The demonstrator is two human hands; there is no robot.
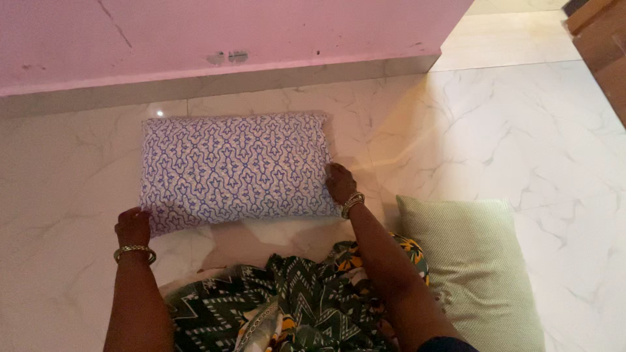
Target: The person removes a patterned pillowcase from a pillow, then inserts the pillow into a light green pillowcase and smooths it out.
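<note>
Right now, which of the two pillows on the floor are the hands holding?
The blue-and-white patterned pillow by the pink wall: the left hand and right hand grip its near corners. The plain pale-green pillow lies untouched beside the right arm.

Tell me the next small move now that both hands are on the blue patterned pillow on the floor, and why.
Probably lift it a little. The left hand grips the near left corner of the blue patterned pillow and the right hand holds its right edge, so both ends are held. It lies flat on the marble floor, and the green pillow sits apart to the right.
</note>
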